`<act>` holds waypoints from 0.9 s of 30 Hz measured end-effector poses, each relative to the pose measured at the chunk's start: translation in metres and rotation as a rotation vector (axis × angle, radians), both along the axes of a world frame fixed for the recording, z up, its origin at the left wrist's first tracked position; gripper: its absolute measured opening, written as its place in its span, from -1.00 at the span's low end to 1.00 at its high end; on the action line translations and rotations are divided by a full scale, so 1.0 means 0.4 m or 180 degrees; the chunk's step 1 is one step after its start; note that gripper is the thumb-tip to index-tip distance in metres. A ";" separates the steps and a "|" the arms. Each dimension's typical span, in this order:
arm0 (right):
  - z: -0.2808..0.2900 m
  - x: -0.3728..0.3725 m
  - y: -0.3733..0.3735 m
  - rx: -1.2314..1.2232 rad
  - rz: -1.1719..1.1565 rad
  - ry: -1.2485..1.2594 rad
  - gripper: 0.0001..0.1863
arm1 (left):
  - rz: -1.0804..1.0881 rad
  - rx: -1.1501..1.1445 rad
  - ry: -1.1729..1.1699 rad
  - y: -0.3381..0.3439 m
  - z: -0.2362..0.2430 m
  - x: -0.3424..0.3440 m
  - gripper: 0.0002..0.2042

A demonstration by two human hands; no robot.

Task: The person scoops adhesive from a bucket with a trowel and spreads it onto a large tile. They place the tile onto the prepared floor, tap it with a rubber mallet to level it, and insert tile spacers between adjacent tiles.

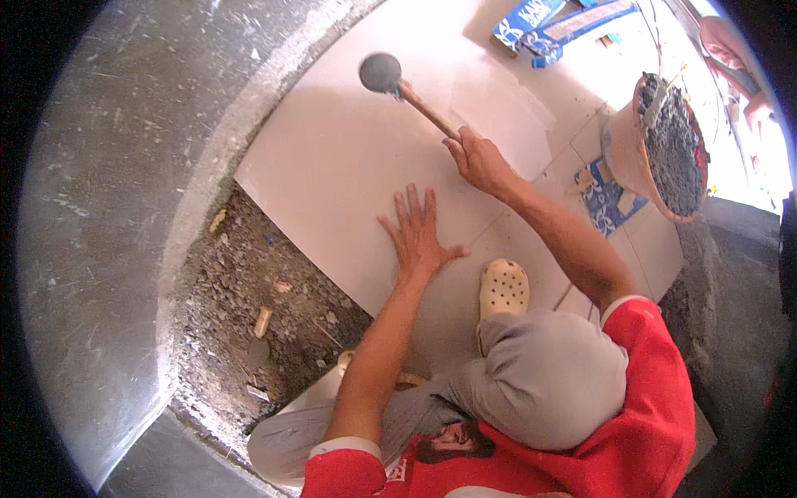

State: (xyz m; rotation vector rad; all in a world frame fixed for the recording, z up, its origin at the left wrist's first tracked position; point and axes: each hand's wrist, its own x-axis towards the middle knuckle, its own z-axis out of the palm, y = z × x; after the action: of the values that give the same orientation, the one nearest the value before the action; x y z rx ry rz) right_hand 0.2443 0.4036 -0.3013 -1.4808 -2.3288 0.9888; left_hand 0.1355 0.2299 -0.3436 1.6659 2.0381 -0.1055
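Observation:
My left hand lies flat with spread fingers on a large pale floor tile. Above and right of it, my right hand grips the wooden handle of a rubber mallet, its dark round head held over the tile. The tile's lower left edge borders rough gravelly ground. Below my hands, my foot in a cream perforated clog rests on the tiled surface.
A concrete wall curves along the left. At right stands a tub of grey mortar beside blue patterned cardboard with small pieces on it. More blue cardboard lies at top. What looks like part of another person shows at top right.

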 end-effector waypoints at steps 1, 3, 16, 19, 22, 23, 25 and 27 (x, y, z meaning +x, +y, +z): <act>-0.005 -0.001 0.010 0.0171 0.0050 0.0445 -0.72 | 0.0033 -0.0022 0.0028 0.004 0.005 0.000 0.43; -0.011 -0.007 0.020 0.0203 0.0037 0.1054 -0.72 | 0.0070 -0.0231 -0.0010 0.004 0.011 0.001 0.44; 0.073 -0.033 0.078 0.0559 -0.0158 0.1198 -0.74 | -0.0027 0.0662 0.0053 0.013 -0.040 -0.017 0.50; 0.069 -0.025 0.079 0.0959 -0.0307 0.2192 -0.77 | 0.0069 0.0700 0.0237 0.063 -0.052 -0.047 0.50; 0.016 0.004 0.059 0.0810 -0.0688 0.1662 -0.74 | 0.0186 0.0468 0.0156 0.129 -0.048 -0.083 0.50; -0.008 0.008 0.059 0.0613 -0.0438 0.1007 -0.74 | 0.0204 0.0348 0.0161 0.143 -0.044 -0.087 0.50; -0.040 0.029 0.067 0.0309 -0.0036 -0.0248 -0.72 | 0.0207 0.0328 0.0160 0.159 -0.037 -0.095 0.49; -0.048 0.055 0.070 0.0478 -0.0131 0.0455 -0.71 | 0.0245 0.0578 0.0211 0.163 -0.034 -0.097 0.48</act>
State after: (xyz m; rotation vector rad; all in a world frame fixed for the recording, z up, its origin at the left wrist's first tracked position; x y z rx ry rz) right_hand 0.2664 0.4315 -0.3204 -1.3490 -2.2106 0.8586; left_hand 0.0969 0.2950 -0.3571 1.7085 2.2158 0.0532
